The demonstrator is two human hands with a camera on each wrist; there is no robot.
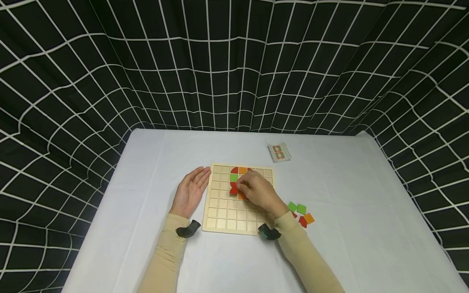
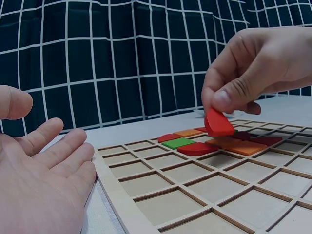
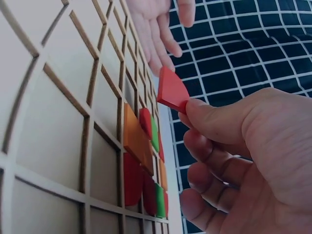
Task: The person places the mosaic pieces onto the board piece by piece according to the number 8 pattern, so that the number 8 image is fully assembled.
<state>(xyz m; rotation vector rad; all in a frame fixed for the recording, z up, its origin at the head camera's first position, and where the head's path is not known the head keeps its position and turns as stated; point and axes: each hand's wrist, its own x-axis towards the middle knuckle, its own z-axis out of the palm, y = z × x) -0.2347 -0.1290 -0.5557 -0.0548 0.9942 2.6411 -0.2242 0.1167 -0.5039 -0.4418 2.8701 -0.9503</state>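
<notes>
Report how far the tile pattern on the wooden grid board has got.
Done: a small cluster of red, orange and green tiles sits in cells near the far edge of the grid board. In hand: the right hand pinches a red quarter-round tile above the cluster; the left hand rests open beside the board. Left: most cells are empty, and loose tiles lie on the table.

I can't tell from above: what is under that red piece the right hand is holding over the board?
The red piece, pinched by the right hand, hangs above red and orange tiles set in the wooden board. The exact cell beneath it is covered.
</notes>
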